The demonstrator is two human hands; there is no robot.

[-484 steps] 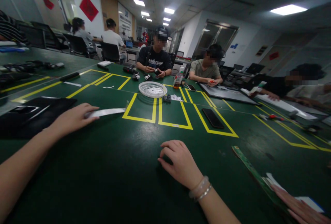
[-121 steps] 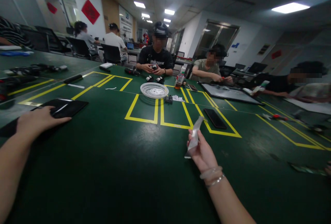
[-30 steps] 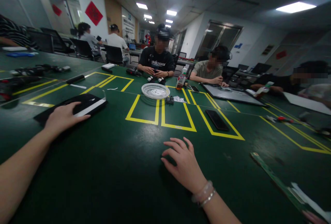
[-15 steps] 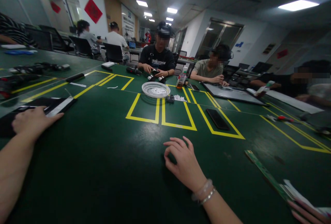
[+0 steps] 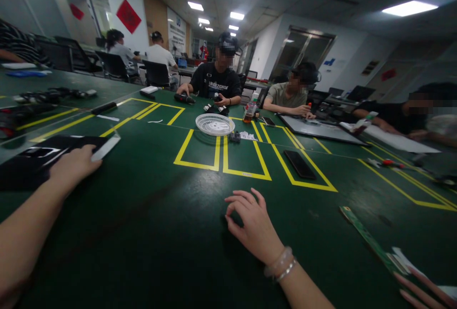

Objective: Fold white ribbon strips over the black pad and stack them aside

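Note:
My left hand (image 5: 74, 167) rests at the left on a flat black panel (image 5: 24, 161) and presses on a pale grey strip (image 5: 105, 148) that sticks out past the panel's right edge. My right hand (image 5: 252, 223) lies palm down on the green table (image 5: 164, 223), fingers spread and slightly curled, with nothing in it; bracelets sit on its wrist. The two hands are well apart.
A white round basket (image 5: 215, 124) and a black phone (image 5: 300, 164) lie among yellow taped boxes ahead. A green circuit strip (image 5: 367, 240) and another person's fingers (image 5: 424, 290) are at the lower right. Several people work on the far side.
My left hand has slid the grey strip and panel left, then back a little to the right. My right hand has stayed in place on the table.

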